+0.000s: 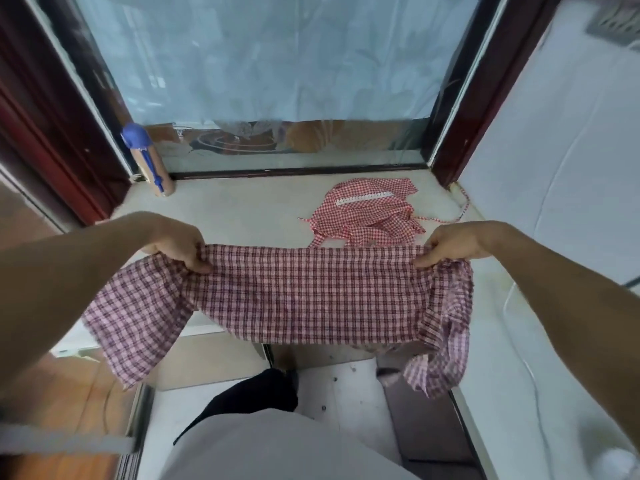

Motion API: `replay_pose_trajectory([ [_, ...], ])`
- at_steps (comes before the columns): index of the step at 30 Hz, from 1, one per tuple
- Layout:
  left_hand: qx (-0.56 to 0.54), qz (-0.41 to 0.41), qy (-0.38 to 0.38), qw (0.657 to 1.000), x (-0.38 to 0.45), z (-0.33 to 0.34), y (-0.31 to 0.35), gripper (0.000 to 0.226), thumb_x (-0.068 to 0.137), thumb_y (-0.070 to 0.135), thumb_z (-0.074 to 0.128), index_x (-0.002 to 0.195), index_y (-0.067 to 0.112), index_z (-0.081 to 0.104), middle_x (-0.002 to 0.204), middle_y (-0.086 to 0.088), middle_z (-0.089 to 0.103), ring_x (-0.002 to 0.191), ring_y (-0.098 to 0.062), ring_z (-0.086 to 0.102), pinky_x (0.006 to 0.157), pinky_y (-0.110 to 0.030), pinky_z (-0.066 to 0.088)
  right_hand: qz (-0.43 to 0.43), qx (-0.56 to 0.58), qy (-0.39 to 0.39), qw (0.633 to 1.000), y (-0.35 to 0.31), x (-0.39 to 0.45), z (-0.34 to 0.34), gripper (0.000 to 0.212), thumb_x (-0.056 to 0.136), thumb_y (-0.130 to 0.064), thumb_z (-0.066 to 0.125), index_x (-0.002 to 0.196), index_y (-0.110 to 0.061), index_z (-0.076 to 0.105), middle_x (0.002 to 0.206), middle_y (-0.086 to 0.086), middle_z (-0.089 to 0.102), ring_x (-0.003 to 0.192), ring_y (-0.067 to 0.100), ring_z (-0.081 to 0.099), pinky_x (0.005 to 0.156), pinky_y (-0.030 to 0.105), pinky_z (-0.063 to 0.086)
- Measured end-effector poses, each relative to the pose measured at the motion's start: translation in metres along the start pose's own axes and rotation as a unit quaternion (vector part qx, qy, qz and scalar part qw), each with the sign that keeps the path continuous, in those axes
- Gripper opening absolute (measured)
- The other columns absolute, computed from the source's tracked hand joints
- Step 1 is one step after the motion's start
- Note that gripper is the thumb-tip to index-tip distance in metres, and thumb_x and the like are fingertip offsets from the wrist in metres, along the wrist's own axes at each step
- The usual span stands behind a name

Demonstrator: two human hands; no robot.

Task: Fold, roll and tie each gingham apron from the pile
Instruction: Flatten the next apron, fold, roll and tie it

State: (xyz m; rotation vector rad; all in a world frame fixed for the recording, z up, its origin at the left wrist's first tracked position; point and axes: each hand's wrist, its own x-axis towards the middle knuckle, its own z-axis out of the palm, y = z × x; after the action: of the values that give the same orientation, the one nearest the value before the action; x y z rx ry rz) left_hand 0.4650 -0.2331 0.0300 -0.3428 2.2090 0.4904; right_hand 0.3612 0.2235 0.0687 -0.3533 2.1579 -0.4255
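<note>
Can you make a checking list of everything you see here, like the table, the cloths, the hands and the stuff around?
Surface: pale ledge below a window, mostly bare.
Job's things: pink-and-maroon gingham apron stretched flat between both hands, its ends drooping over the ledge's front edge; red gingham apron with a white lace strip lies crumpled farther back on the ledge, its ties trailing right.
Clutter: blue-handled roller leans in the left window corner.
Hands: left hand and right hand each pinch the held apron's top edge.
Cables: nothing seen.
Surroundings: window glass covered in pale film, dark red frame, white wall on the right.
</note>
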Motion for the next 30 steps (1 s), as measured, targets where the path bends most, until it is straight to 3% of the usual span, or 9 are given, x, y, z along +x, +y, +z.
replay_pose_trajectory([
  [6, 0.135, 0.002, 0.101, 0.986, 0.030, 0.009, -0.007, 0.038, 0.080, 0.058, 0.070, 0.070, 0.022, 0.064, 0.079, 0.006, 0.065, 0.074, -0.012, 0.059, 0.065, -0.023, 0.043, -0.045, -0.050, 0.136, 0.988, 0.012, 0.028, 0.027, 0.049, 0.086, -0.054, 0.060, 0.057, -0.023, 0.036, 0.032, -0.019, 0.035, 0.042, 0.003, 0.037, 0.051, 0.017, 0.030],
  [8, 0.145, 0.008, 0.101, 0.984, 0.045, 0.012, -0.014, 0.042, 0.081, 0.058, 0.069, 0.070, 0.019, 0.063, 0.076, 0.004, 0.063, 0.069, -0.012, 0.057, 0.060, -0.022, 0.041, -0.043, -0.051, 0.141, 0.988, 0.025, 0.047, 0.032, 0.040, 0.083, -0.053, 0.064, 0.061, -0.021, 0.056, 0.044, -0.025, 0.048, 0.048, -0.005, 0.049, 0.058, 0.015, 0.036],
  [10, 0.143, 0.013, 0.094, 0.985, 0.060, 0.016, -0.023, 0.044, 0.080, 0.058, 0.070, 0.068, 0.017, 0.062, 0.072, 0.003, 0.062, 0.065, -0.013, 0.054, 0.058, -0.022, 0.041, -0.049, -0.064, 0.111, 0.991, 0.035, 0.069, 0.037, 0.033, 0.073, -0.053, 0.078, 0.087, -0.023, 0.075, 0.078, -0.025, 0.067, 0.077, -0.004, 0.061, 0.077, 0.018, 0.047],
  [13, 0.133, 0.014, 0.076, 0.988, 0.089, 0.017, -0.038, 0.047, 0.081, 0.057, 0.070, 0.070, 0.012, 0.063, 0.071, 0.001, 0.061, 0.063, -0.013, 0.052, 0.058, -0.022, 0.040, -0.023, -0.072, 0.080, 0.994, 0.038, 0.105, 0.035, 0.063, 0.055, -0.059, 0.086, 0.108, -0.027, 0.076, 0.106, -0.015, 0.072, 0.100, 0.013, 0.064, 0.098, 0.030, 0.048],
  [19, 0.056, 0.002, -0.041, 0.998, 0.149, 0.001, -0.064, 0.037, 0.082, 0.055, 0.071, 0.079, 0.018, 0.067, 0.088, 0.002, 0.068, 0.080, -0.014, 0.062, 0.070, -0.024, 0.049, 0.046, -0.105, -0.011, 0.993, 0.014, 0.180, 0.004, 0.059, 0.068, -0.054, 0.083, 0.120, -0.034, 0.065, 0.116, -0.016, 0.063, 0.110, 0.017, 0.056, 0.108, 0.037, 0.042],
  [22, 0.062, 0.032, -0.010, 0.998, 0.188, -0.015, -0.077, 0.044, 0.082, 0.056, 0.069, 0.071, 0.014, 0.065, 0.077, 0.001, 0.066, 0.067, -0.014, 0.058, 0.062, -0.023, 0.047, 0.080, -0.109, 0.013, 0.991, 0.003, 0.224, -0.009, 0.039, 0.076, -0.046, 0.080, 0.106, -0.028, 0.062, 0.096, -0.012, 0.061, 0.095, 0.019, 0.058, 0.089, 0.029, 0.046],
  [25, 0.084, 0.061, 0.056, 0.993, 0.230, -0.028, -0.086, 0.040, 0.086, 0.051, 0.067, 0.072, 0.014, 0.060, 0.079, 0.000, 0.060, 0.067, -0.014, 0.054, 0.060, -0.023, 0.039, 0.092, -0.125, 0.072, 0.985, -0.005, 0.269, -0.008, 0.046, 0.090, -0.030, 0.073, 0.131, -0.012, 0.059, 0.109, 0.005, 0.067, 0.076, 0.011, 0.054, 0.064, 0.018, 0.039],
  [27, 0.104, 0.074, 0.073, 0.989, 0.255, -0.032, -0.088, 0.040, 0.088, 0.050, 0.066, 0.085, 0.011, 0.064, 0.089, -0.002, 0.059, 0.077, -0.018, 0.055, 0.069, -0.025, 0.040, 0.109, -0.139, 0.081, 0.981, -0.004, 0.293, -0.004, 0.046, 0.091, -0.029, 0.071, 0.132, -0.011, 0.059, 0.111, 0.009, 0.068, 0.081, 0.013, 0.058, 0.067, 0.021, 0.046],
  [30, 0.109, 0.084, 0.061, 0.989, 0.285, -0.044, -0.092, 0.040, 0.086, 0.052, 0.067, 0.084, 0.012, 0.063, 0.090, -0.002, 0.061, 0.080, -0.019, 0.057, 0.071, -0.027, 0.042, 0.157, -0.121, 0.086, 0.976, 0.001, 0.321, -0.004, 0.028, 0.088, -0.029, 0.074, 0.105, -0.010, 0.066, 0.088, 0.005, 0.066, 0.074, 0.017, 0.063, 0.063, 0.026, 0.051],
])
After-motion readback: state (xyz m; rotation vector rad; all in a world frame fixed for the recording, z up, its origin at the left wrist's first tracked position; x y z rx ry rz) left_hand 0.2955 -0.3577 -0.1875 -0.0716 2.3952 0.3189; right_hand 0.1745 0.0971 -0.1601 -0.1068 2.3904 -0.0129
